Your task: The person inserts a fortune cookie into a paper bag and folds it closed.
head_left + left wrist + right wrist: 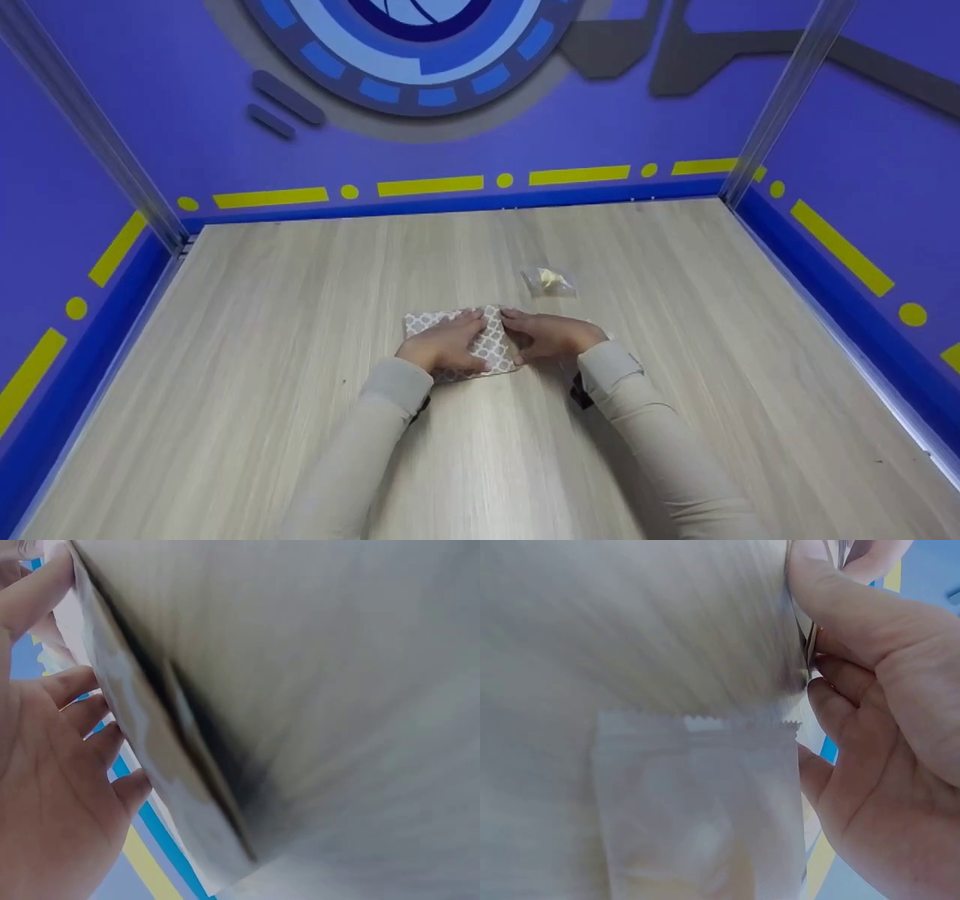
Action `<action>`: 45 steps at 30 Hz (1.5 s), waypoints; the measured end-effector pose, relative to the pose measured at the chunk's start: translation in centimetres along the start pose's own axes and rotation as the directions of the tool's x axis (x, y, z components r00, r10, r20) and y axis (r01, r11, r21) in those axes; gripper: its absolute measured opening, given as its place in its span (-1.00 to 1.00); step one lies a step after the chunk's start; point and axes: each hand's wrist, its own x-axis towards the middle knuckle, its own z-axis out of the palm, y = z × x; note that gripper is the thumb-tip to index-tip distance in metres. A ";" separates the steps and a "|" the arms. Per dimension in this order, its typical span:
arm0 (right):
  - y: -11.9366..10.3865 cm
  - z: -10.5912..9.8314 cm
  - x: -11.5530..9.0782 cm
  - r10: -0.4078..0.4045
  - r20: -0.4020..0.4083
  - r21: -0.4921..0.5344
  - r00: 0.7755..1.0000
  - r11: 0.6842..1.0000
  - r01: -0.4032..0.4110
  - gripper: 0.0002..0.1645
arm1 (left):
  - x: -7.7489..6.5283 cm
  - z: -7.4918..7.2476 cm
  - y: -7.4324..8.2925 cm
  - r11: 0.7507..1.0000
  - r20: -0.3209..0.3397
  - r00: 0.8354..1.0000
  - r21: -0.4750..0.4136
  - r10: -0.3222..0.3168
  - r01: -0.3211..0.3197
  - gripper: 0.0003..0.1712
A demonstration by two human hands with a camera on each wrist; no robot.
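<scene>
A flat folded piece (492,341), white with a grey honeycomb print, lies before me on the table. My left hand (448,345) spreads over its left part, fingertips and thumb resting on the printed face. In the left wrist view the folded piece (154,739) shows a brown inner side and a loose layer beneath its near edge. At its right edge my right hand (555,335) holds the border between thumb and fingers, best seen in the right wrist view, where part of the edge (807,630) is hidden. Beyond this hand sits a clear plastic packet (550,282) with something pale yellow inside.
The wood-grain table (300,300) carries all of this. Blue-purple walls with yellow dashes, such as the back wall (187,135), enclose it on the left, right and far sides. In the right wrist view a serrated-edged clear packet (694,787) lies beside the right fingers.
</scene>
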 end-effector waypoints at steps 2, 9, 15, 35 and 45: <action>0.1 0.0 0.0 -0.010 -0.005 0.007 1.000 1.000 0.010 -0.07 | 0.0 0.0 0.0 1.000 -0.003 1.000 -0.013 0.004 -0.004 -0.04; 0.2 0.0 -0.1 -0.011 -0.010 0.027 1.000 1.000 0.011 -0.05 | 0.1 0.0 -0.1 0.999 -0.018 0.999 0.001 0.035 -0.035 -0.02; 0.3 0.1 -0.1 0.006 -0.009 0.023 1.000 1.000 -0.005 -0.05 | 0.3 0.0 -0.1 0.997 -0.022 0.997 0.005 0.071 -0.071 -0.04; 0.4 0.1 0.0 0.014 -0.012 0.020 1.000 1.000 -0.014 -0.06 | 0.3 -0.1 -0.2 0.998 -0.046 0.998 -0.038 0.042 -0.044 -0.08; 0.4 0.1 -0.1 0.013 -0.015 0.038 1.000 0.999 -0.012 -0.03 | 0.2 0.0 -0.7 0.998 -0.105 0.992 0.012 0.068 -0.067 -0.12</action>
